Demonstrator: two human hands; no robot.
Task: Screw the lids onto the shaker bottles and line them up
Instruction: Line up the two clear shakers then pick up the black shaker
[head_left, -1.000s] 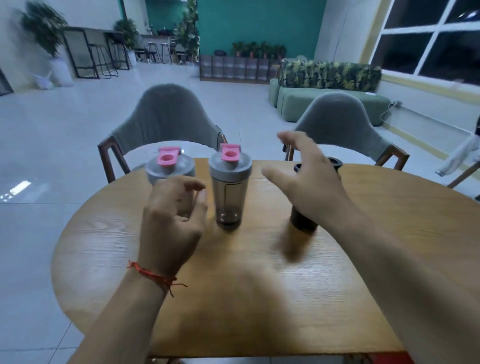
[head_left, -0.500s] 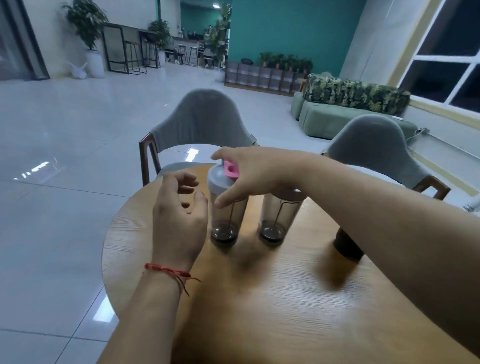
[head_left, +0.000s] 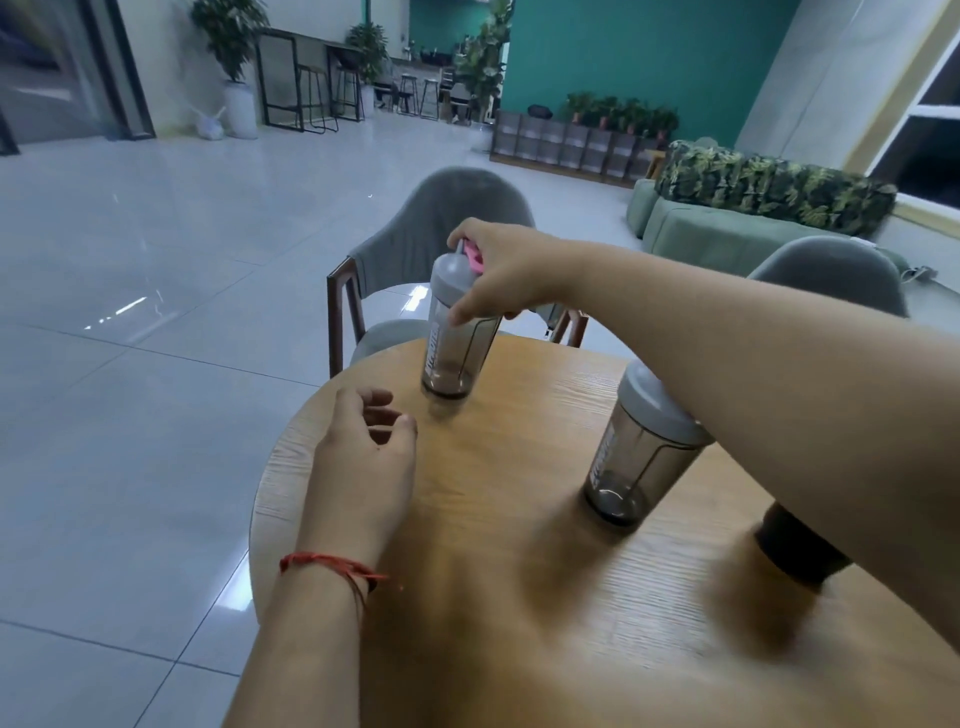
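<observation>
A smoky shaker bottle (head_left: 451, 353) with a grey lid and pink cap stands near the far left edge of the round wooden table (head_left: 519, 597). My right hand (head_left: 498, 270) reaches across and grips its lid from the right. A second lidded shaker bottle (head_left: 631, 467) stands to the right, its lid partly under my right forearm. A dark bottle (head_left: 795, 561) shows at the right, mostly hidden by that arm. My left hand (head_left: 363, 457) hovers over the table's left side, fingers loosely curled, holding nothing.
Two grey chairs stand behind the table, one (head_left: 441, 228) directly past the held bottle, the other (head_left: 826, 275) at the right. The table's left edge drops to a tiled floor (head_left: 156, 364). A green sofa (head_left: 727, 223) sits further back.
The view has swung left. My right hand has carried the pink-capped bottle leftward, away from the second bottle, toward the table's far left edge. My left hand stays low and empty.
</observation>
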